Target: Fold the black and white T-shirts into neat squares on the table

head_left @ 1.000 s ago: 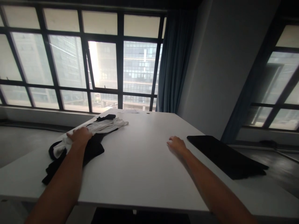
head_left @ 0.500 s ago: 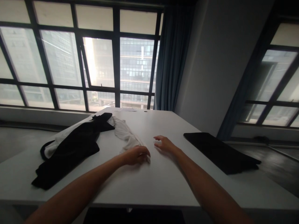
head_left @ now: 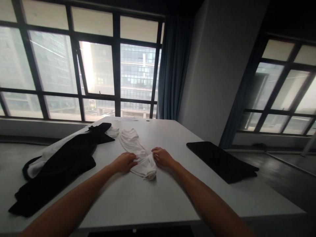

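Observation:
A thin white cloth, crumpled and lengthwise, lies in the middle of the white table. At its left edge my left hand has its fingers curled onto the fabric. My right hand pinches the cloth's right edge near the front end. The front part of the cloth is bunched between both hands. To the left lies a pile of black garments with white cloth showing under it. A folded black cloth rests flat on the right.
Papers and a small dark round spot are at the table's far end. Beyond stand large windows, a blue curtain and a grey pillar. Something dark sits below the front edge.
My left hand has moved left along the cloth, and my right hand has come onto its right edge. The white cloth now lies apart from the black pile. The view has shifted right.

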